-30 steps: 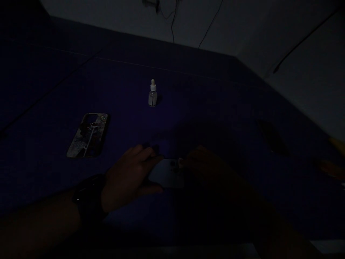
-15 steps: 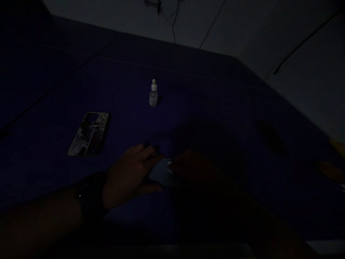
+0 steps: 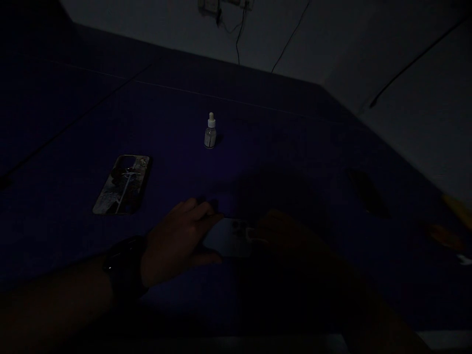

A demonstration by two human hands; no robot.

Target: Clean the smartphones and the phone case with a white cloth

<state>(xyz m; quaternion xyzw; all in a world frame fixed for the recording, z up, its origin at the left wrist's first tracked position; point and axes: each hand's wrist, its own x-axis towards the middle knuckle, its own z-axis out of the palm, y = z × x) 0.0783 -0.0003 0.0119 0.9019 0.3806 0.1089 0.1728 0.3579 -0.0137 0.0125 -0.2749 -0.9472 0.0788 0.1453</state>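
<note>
In the dim head view, a light-coloured smartphone [image 3: 223, 238] lies back side up on the dark blue surface, its camera lenses toward the right. My left hand [image 3: 180, 238], with a dark watch [image 3: 125, 260] on its wrist, grips the phone's left part between thumb and fingers. Deep in shadow, my right hand [image 3: 282, 231] is closed at the phone's right end, just beside the lenses. A small whitish piece [image 3: 250, 233], perhaps cloth or tissue, shows at its fingertips; darkness hides its exact kind.
A patterned phone case [image 3: 123, 186] lies to the left. Behind the phone stands a small dropper bottle [image 3: 210, 135] with a white cap. A dark flat object [image 3: 368, 192] rests at right, near an orange-brown item [image 3: 446, 237]. Cables [image 3: 239, 44] hang along the pale wall [image 3: 280, 24].
My right hand has shifted right with the whitish piece, off the phone's back, so the camera lenses now show. My left hand keeps its hold on the phone.
</note>
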